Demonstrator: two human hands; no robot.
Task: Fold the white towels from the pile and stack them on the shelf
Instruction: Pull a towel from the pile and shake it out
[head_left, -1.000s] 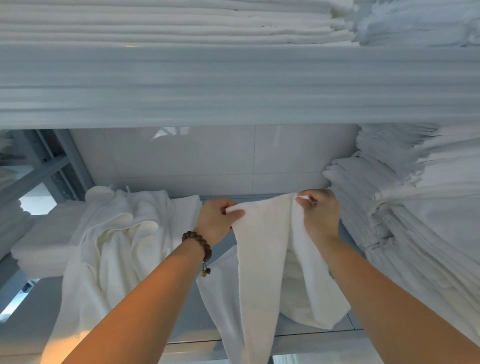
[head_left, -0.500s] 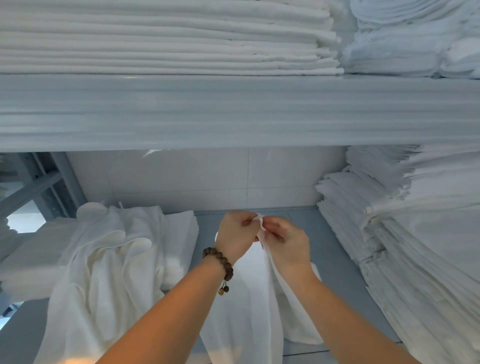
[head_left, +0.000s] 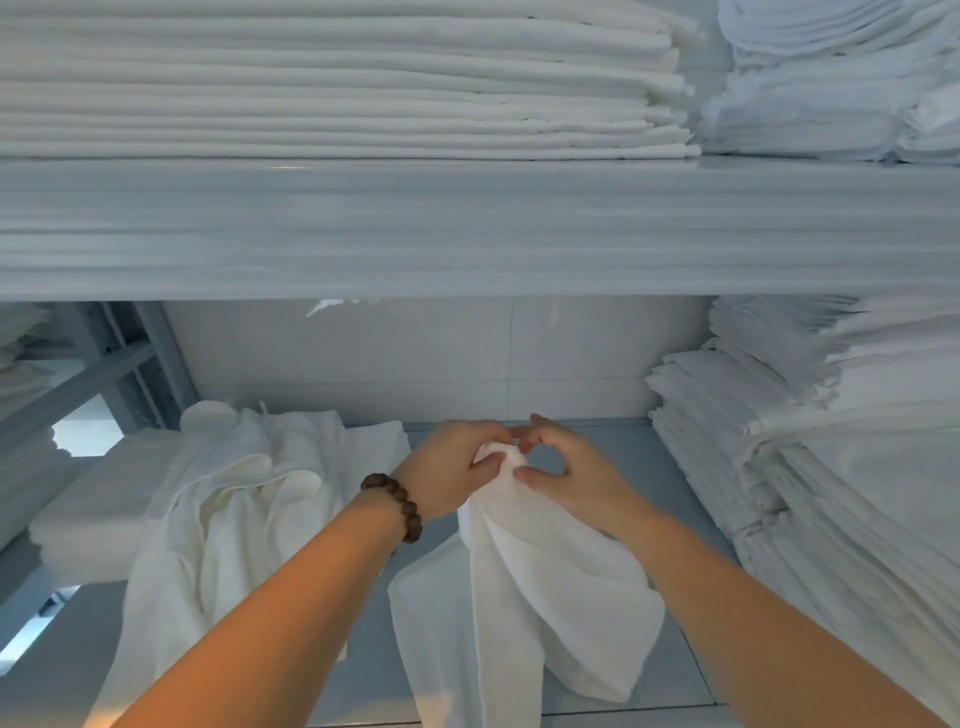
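**White towel: top edge bunched, not yet square**

Towel (head_left: 524, 597) hangs from both hands over the shelf (head_left: 623, 452), its lower part slumped on the shelf. Left hand (head_left: 452, 473) grips the gathered top with curled fingers. Right hand (head_left: 576, 478) pinches the same bunch, thumb and forefinger forming a ring.

Likely step: bringing the corners together for a lengthwise fold. To do it well:
- match the corners
- slide the hands apart along the edge to pull it taut
- lay it flat on bare shelf, between the loose pile (head_left: 234, 493) on the left and the stack (head_left: 779, 467) on the right
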